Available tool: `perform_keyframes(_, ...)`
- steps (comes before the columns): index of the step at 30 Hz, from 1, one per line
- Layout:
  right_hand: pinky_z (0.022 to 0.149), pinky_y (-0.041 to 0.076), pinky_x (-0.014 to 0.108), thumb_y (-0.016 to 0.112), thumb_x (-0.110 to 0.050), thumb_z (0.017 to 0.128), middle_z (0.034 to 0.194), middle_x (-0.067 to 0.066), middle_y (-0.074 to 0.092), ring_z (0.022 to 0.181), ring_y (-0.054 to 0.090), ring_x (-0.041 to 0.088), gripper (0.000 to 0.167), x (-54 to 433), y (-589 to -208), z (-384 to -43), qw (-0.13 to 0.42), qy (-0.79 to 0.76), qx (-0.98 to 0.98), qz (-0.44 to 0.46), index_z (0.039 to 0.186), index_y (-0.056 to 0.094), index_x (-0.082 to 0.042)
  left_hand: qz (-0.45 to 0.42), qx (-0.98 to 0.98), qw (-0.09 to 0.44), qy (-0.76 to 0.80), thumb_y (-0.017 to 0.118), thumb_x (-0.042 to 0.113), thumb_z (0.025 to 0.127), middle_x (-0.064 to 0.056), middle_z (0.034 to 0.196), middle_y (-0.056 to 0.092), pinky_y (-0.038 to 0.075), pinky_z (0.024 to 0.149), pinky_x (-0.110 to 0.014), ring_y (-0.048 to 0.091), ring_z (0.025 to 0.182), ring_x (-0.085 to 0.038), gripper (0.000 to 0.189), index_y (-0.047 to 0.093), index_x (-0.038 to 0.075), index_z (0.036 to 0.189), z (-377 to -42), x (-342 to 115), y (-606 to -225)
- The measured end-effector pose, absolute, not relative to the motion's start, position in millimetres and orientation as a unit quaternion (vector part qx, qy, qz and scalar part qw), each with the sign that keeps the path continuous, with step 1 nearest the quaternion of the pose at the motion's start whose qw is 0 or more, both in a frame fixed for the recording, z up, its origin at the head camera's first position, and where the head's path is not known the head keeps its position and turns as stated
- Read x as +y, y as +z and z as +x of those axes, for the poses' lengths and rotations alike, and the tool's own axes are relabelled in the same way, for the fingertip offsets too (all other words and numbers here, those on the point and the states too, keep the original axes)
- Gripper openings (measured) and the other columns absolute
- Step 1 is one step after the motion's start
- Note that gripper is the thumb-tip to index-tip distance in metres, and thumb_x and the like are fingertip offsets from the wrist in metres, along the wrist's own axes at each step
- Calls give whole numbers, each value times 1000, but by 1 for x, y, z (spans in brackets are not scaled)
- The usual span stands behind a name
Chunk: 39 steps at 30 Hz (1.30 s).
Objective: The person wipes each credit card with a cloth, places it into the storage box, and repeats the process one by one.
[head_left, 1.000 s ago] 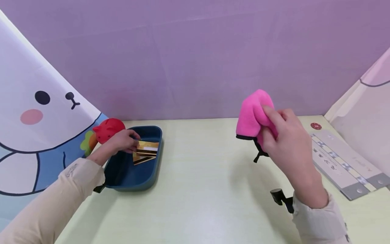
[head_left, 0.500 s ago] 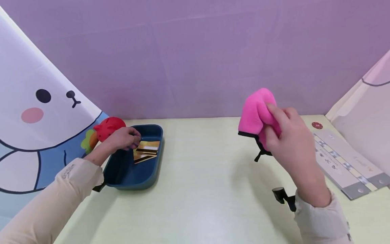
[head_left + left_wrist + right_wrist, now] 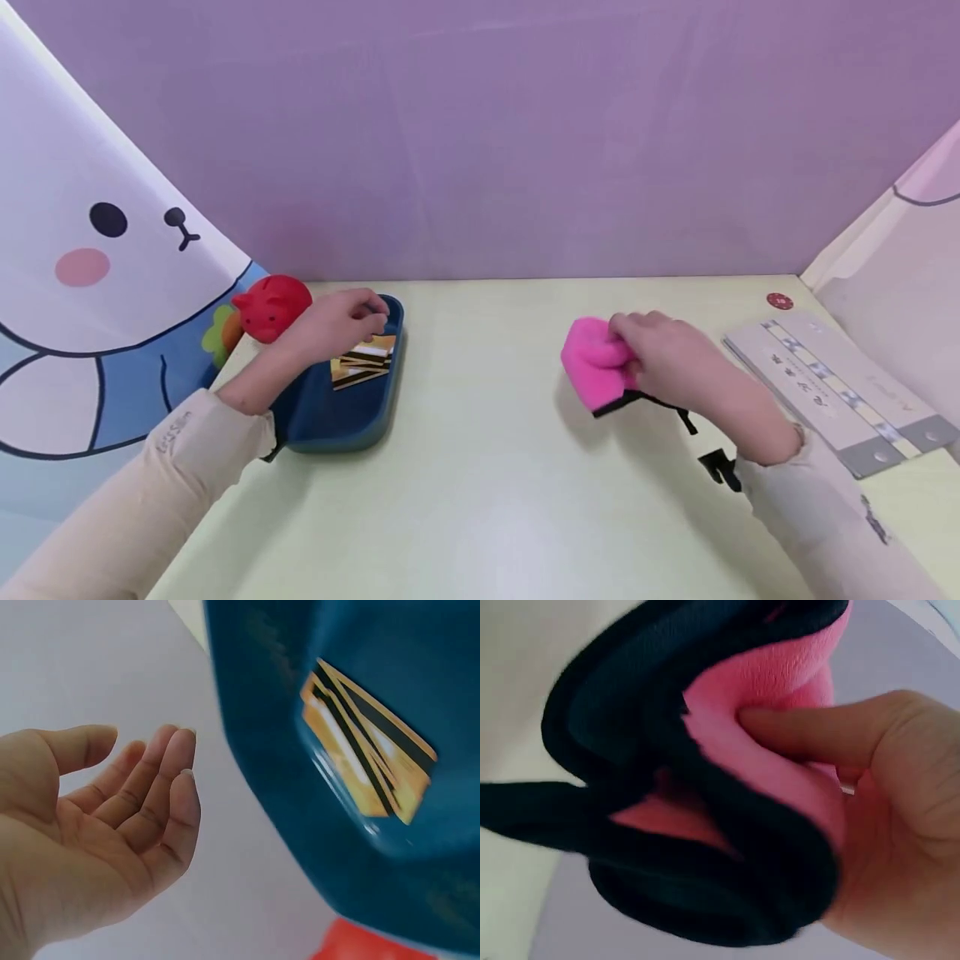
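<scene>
My right hand (image 3: 671,358) pinches a pink, soft fabric item with black trim (image 3: 587,360) over the right half of the table. In the right wrist view its black-edged opening and a dark strap (image 3: 532,817) face the camera; its exact kind is unclear. My left hand (image 3: 337,323) hovers above the blue bin (image 3: 322,425) at the left, holding nothing. The left wrist view has its fingers loosely bent, apart from the bin wall. Several gold cards with dark stripes (image 3: 367,750) lie overlapping inside the bin, partly beneath my left hand in the head view.
Behind the bin sits a red piggy bank (image 3: 272,307). To the right lies a grey folder or booklet (image 3: 840,392) with a patterned band, and a red poker chip (image 3: 780,301) behind it. A purple backdrop (image 3: 510,150) rises along the table's far edge.
The pink fabric item has come down and tilted, with my right hand still gripping it. My left hand has risen and shifted right over the bin, away from the cards.
</scene>
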State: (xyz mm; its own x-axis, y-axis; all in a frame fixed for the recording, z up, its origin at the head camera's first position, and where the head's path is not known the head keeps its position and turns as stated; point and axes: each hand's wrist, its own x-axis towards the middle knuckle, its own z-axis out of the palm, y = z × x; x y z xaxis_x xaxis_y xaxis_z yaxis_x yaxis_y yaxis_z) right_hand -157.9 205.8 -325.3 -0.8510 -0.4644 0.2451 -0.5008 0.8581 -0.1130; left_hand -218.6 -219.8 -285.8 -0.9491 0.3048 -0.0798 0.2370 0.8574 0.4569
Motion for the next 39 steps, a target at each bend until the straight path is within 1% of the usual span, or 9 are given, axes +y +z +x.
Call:
perform_keyframes(4, 61, 47, 41, 77, -5, 78, 85, 7, 62, 79, 54, 27, 19, 203, -352, -160, 128, 12, -949, 287, 94, 66, -7, 158, 960, 69, 222, 59, 27, 101, -10, 108, 69, 53, 72, -30, 63, 88, -22, 30, 61, 12, 127, -209, -203, -283)
perform_keyframes(9, 60, 40, 36, 77, -18, 86, 82, 6, 56, 77, 50, 24, 8, 204, -378, -157, 148, -11, -946, 288, 85, 73, -11, 170, 960, 56, 216, 60, 28, 100, -5, 109, 70, 55, 80, -35, 64, 91, -20, 29, 61, 18, 127, -200, -188, -278)
perform_keyframes(16, 65, 50, 46, 74, -20, 88, 81, 6, 58, 75, 57, 27, 12, 205, -398, -159, 156, -14, -951, 267, 94, 73, -9, 202, 958, 59, 197, 59, 28, 101, -2, 110, 70, 56, 76, -34, 64, 90, -19, 31, 61, 21, 131, -191, -173, -277)
perform_keyframes(21, 71, 50, 45, 73, -23, 91, 89, 11, 58, 82, 57, 27, 26, 205, -414, -155, 190, -85, -929, 305, 107, 69, -4, 248, 953, 60, 163, 59, 34, 101, -2, 134, 63, 54, 97, -44, 61, 119, -23, 42, 57, 21, 140, -190, -166, -283)
perform_keyframes(24, 75, 47, 44, 65, -14, 92, 99, 14, 58, 89, 55, 29, 26, 208, -422, -148, 225, -137, -903, 340, 114, 67, 0, 285, 947, 58, 140, 60, 38, 100, -3, 147, 55, 46, 109, -49, 52, 134, -27, 49, 53, 20, 145, -189, -164, -286)
perform_keyframes(28, 81, 46, 42, 38, -3, 98, 106, 17, 57, 94, 53, 31, 32, 213, -426, -140, 241, -152, -880, 381, 118, 63, 3, 328, 936, 51, 116, 60, 39, 100, -5, 151, 51, 38, 114, -53, 45, 141, -30, 52, 51, 19, 147, -186, -161, -288)
perform_keyframes(31, 85, 49, 42, 44, -2, 98, 108, 16, 58, 97, 56, 31, 27, 214, -427, -134, 218, -124, -888, 386, 119, 60, 1, 342, 933, 49, 103, 60, 41, 100, -7, 150, 52, 37, 115, -54, 45, 141, -31, 53, 52, 19, 147, -183, -158, -287)
perform_keyframes(34, 80, 51, 38, 71, -9, 86, 101, 13, 59, 91, 57, 28, 30, 212, -427, -131, 213, -91, -900, 368, 113, 61, 0, 351, 932, 36, 89, 60, 41, 99, -8, 148, 55, 39, 113, -55, 48, 139, -32, 52, 53, 19, 146, -182, -157, -288)
perform_keyframes(39, 65, 47, 32, 74, -25, 88, 92, 12, 56, 79, 51, 24, 34, 205, -430, -132, 238, -57, -906, 345, 103, 63, 3, 358, 931, 13, 76, 60, 40, 99, -7, 144, 59, 41, 111, -54, 53, 135, -32, 50, 55, 17, 144, -182, -159, -292)
